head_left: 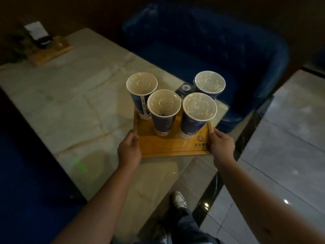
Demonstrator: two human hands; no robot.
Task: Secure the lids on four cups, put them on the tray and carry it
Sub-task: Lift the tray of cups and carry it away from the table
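— What carried everything?
— A pale marble table [73, 95]. A wooden tray [168, 147] sat over its three o'clock corner; whether it touched the top could not be told.
— Anything else on it?
— A small wooden stand [51, 51] at eleven o'clock, and a dark card [185, 88] just beyond the tray.
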